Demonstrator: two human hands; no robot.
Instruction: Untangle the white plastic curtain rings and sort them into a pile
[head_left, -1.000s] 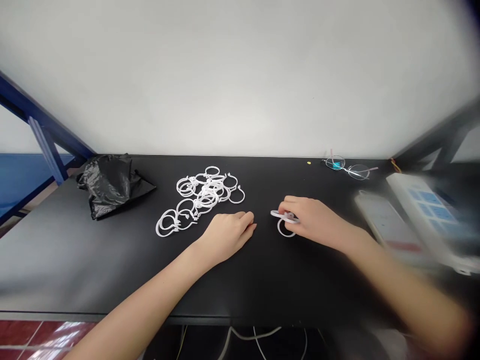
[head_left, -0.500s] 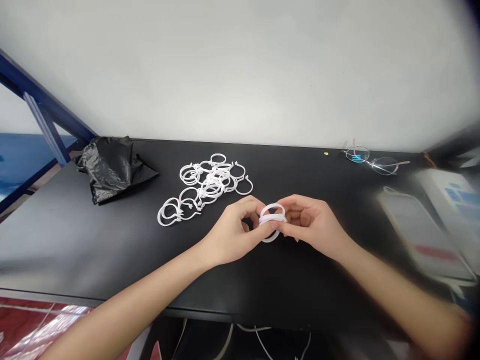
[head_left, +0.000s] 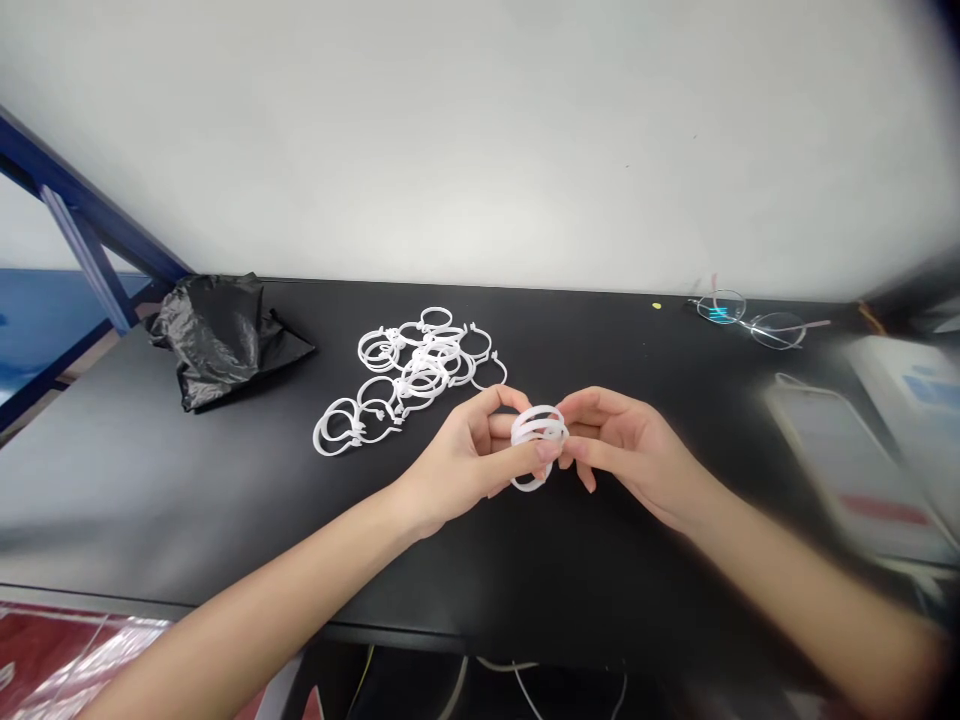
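Several white plastic rings (head_left: pixel 537 412) are gripped between both hands, above the front middle of the black table. My left hand (head_left: pixel 469 455) pinches them from the left, its thumb lying across the front. From the right, the thumb and index finger of my right hand (head_left: pixel 634 445) close on the rings' edge, where the clasps appear to be; fingertips partly hide them. Beyond my left hand lies a loose heap of similar white rings (head_left: pixel 427 375) with small clasp ends, some open and some overlapping.
A crumpled black plastic bag (head_left: pixel 217 335) sits at the back left beside a blue metal frame (head_left: pixel 90 235). Wire-rimmed glasses (head_left: pixel 776 330) rest at the back right. A phone (head_left: pixel 862 460) and a white box (head_left: pixel 900 375) lie at the right. Cables (head_left: pixel 525 690) hang below the table edge.
The held rings have shifted slightly left and tilted, and now fan apart more. My right fingers have changed position at their edge. The heap stays put.
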